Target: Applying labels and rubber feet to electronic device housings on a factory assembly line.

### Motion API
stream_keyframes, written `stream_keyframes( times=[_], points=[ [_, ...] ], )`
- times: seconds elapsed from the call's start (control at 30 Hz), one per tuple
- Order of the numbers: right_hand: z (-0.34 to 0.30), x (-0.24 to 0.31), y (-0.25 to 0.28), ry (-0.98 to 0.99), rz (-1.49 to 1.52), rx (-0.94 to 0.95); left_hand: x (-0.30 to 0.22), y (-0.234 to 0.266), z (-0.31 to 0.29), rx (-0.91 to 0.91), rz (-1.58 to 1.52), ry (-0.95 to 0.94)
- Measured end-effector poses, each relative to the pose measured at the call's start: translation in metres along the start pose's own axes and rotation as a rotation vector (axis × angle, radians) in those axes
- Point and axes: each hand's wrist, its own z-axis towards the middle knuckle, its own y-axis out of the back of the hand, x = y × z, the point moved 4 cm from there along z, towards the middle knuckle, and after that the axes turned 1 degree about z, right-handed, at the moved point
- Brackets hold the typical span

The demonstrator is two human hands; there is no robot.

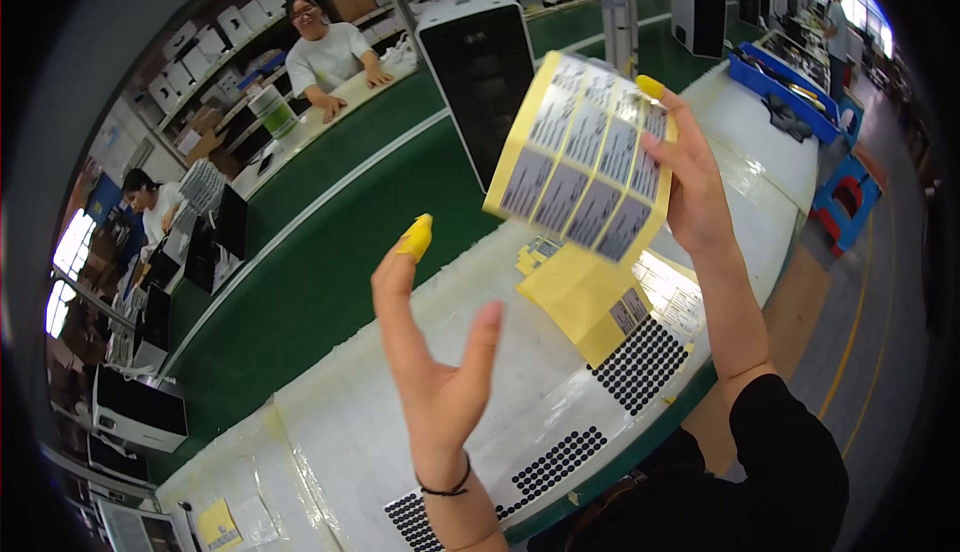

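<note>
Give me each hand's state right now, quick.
Left hand: open, holding nothing, a yellow fingertip cover on one finger.
Right hand: closed on a yellow-bordered sheet of grey rectangular labels.

My feed puts me inside a factory, on what looks like an assembly line. I see a long green conveyor [300,317] running past a plastic-covered white bench [345,402], and on the belt stand similar tall, boxy units with black fronts: 1 close by [478,82], 1 farther along [698,10]. Across the belt I count 3 workers [325,57], and 1 more person [835,24] stands far to the right. Shelves [228,60] in the background hold rows of white units [235,26] and cardboard cartons [352,0]. Nearer, I have a sheet of printed labels [583,157] and sheets of round black dots [640,367]. Yellow lines [857,337] mark the grey floor [845,392].
</note>
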Motion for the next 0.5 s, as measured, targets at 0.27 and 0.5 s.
stream_keyframes(
  times=[0.27, 0.5],
  points=[
    [-0.005, 0.012, -0.071, 0.010, 0.043, 0.212, 0.012, 0.005, -0.007, 0.196, -0.277, 0.152],
    [-0.004, -0.006, -0.067, 0.216, -0.098, 0.230, 0.032, -0.001, -0.012, 0.352, -0.345, 0.338]
  ],
)
